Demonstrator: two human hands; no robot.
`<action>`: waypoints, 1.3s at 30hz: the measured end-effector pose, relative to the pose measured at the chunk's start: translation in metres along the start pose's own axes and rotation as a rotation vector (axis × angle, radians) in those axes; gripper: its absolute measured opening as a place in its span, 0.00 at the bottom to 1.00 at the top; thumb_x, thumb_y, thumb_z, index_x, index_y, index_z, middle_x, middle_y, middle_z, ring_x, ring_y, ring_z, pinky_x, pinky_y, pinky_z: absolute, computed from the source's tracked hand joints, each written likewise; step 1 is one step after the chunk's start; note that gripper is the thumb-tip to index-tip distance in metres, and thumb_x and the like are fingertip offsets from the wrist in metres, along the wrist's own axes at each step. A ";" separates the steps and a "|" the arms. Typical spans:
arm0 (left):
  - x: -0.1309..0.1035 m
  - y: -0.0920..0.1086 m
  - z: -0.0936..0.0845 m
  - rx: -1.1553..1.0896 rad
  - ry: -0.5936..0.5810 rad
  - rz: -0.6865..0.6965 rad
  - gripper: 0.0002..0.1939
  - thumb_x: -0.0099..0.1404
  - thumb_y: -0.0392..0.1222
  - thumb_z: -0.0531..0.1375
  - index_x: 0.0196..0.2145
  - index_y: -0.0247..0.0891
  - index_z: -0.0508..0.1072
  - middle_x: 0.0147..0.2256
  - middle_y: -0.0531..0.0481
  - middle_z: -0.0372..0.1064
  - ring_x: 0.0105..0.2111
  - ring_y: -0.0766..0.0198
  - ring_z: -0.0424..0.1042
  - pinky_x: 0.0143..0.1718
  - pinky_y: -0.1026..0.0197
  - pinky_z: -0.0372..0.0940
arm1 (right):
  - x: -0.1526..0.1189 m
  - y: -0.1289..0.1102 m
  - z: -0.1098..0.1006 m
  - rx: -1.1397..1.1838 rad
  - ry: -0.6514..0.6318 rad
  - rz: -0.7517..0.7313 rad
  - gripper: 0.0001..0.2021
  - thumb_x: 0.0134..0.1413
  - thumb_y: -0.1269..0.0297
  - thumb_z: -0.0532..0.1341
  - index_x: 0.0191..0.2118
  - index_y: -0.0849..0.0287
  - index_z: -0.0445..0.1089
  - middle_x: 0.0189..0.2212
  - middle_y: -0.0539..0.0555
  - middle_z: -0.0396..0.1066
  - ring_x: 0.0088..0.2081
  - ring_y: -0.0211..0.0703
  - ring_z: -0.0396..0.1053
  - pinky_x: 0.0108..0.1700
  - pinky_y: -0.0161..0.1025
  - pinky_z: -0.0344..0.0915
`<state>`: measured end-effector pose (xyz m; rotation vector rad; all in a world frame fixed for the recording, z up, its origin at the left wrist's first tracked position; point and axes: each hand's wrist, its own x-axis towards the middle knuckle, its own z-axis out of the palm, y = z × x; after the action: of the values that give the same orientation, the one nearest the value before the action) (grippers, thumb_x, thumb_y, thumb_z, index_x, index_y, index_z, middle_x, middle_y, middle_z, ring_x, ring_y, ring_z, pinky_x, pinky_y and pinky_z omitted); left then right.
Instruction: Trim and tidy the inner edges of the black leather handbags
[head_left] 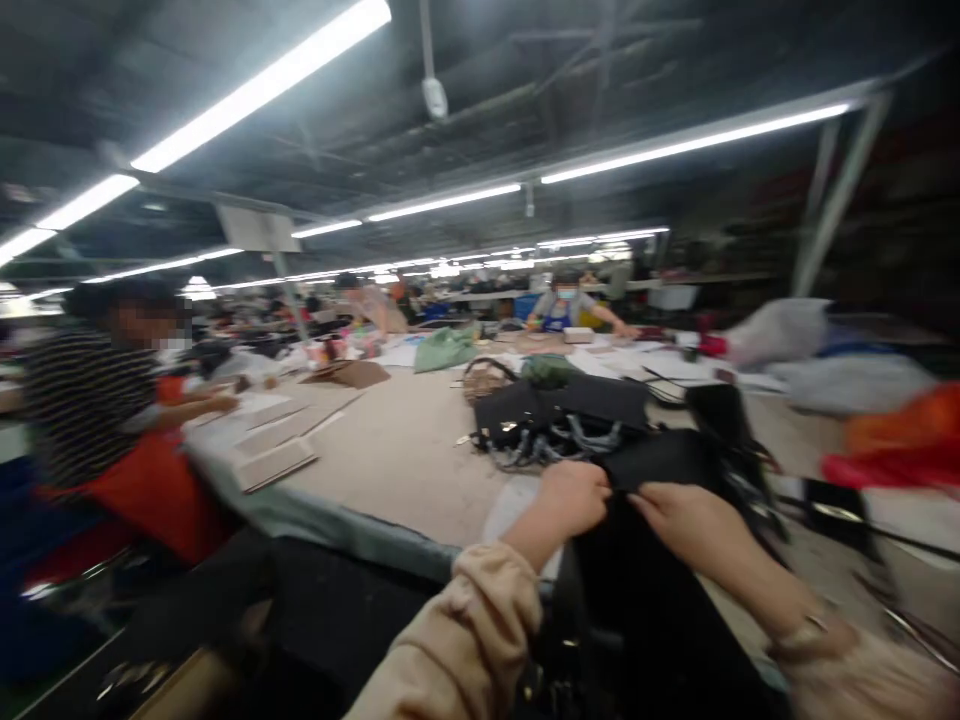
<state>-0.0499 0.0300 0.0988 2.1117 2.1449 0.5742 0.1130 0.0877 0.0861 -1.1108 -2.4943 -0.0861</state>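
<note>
Black material (637, 600) hangs over the table's near edge and reaches down to the bottom of the view. My left hand (574, 497) is closed on its upper left edge, fingers pinched together. Just to the right, my right hand (686, 515) pinches the same black material, the two hands a short gap apart. Right behind them on the table, black bags (562, 405) with metal fittings and grey-wrapped handles lie in a pile. More black pieces (724, 420) lie beyond my right hand, partly blurred.
A beige-topped table (405, 440) stretches ahead, with cardboard pieces (277, 465) at its left edge. A person in a striped top (82, 380) works at left; another (562, 310) is across the table. Plastic bags (855, 380) and orange material (907, 430) lie at right.
</note>
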 end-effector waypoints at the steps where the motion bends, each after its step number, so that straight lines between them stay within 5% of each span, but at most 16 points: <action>1: 0.004 -0.005 0.003 -0.010 -0.004 0.016 0.10 0.62 0.40 0.54 0.33 0.40 0.76 0.36 0.48 0.75 0.37 0.60 0.72 0.37 0.62 0.64 | -0.002 0.001 -0.006 -0.063 -0.105 0.003 0.16 0.57 0.59 0.53 0.23 0.55 0.70 0.23 0.55 0.73 0.28 0.45 0.72 0.29 0.37 0.57; 6: 0.023 -0.021 0.017 -0.020 -0.025 0.066 0.10 0.63 0.40 0.54 0.34 0.40 0.75 0.34 0.49 0.74 0.35 0.62 0.71 0.38 0.62 0.62 | 0.017 0.004 -0.016 -0.013 -0.259 0.093 0.17 0.57 0.49 0.53 0.33 0.54 0.74 0.31 0.53 0.75 0.35 0.43 0.71 0.32 0.34 0.58; 11: 0.021 -0.022 0.017 -0.039 -0.041 0.101 0.09 0.64 0.38 0.54 0.35 0.41 0.74 0.35 0.52 0.74 0.36 0.64 0.70 0.38 0.65 0.60 | 0.026 0.007 -0.015 0.161 -0.240 -0.099 0.22 0.50 0.45 0.60 0.49 0.50 0.70 0.40 0.52 0.74 0.40 0.45 0.70 0.37 0.34 0.60; 16: 0.020 -0.025 0.017 -0.180 0.009 0.093 0.09 0.63 0.37 0.54 0.35 0.40 0.75 0.35 0.52 0.74 0.36 0.64 0.71 0.39 0.65 0.61 | 0.041 0.006 -0.001 0.154 -0.286 -0.207 0.11 0.55 0.59 0.58 0.41 0.52 0.75 0.34 0.52 0.75 0.37 0.42 0.71 0.35 0.33 0.58; 24: -0.002 -0.040 0.006 -0.433 -0.107 -0.085 0.13 0.57 0.41 0.59 0.41 0.39 0.73 0.37 0.52 0.74 0.37 0.62 0.72 0.41 0.63 0.64 | 0.046 0.016 0.007 0.171 -0.228 -0.197 0.09 0.53 0.59 0.60 0.34 0.52 0.76 0.30 0.50 0.76 0.33 0.40 0.71 0.30 0.32 0.55; 39: -0.006 -0.033 0.011 -0.085 0.088 -0.164 0.10 0.61 0.43 0.56 0.35 0.42 0.77 0.32 0.51 0.76 0.33 0.58 0.74 0.36 0.58 0.64 | 0.044 0.009 0.007 0.129 -0.256 -0.137 0.10 0.54 0.58 0.57 0.34 0.52 0.76 0.31 0.51 0.76 0.35 0.44 0.71 0.33 0.34 0.58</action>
<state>-0.0776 0.0269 0.0764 1.8785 2.2683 0.7395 0.0912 0.1261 0.0960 -0.9492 -2.7553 0.1867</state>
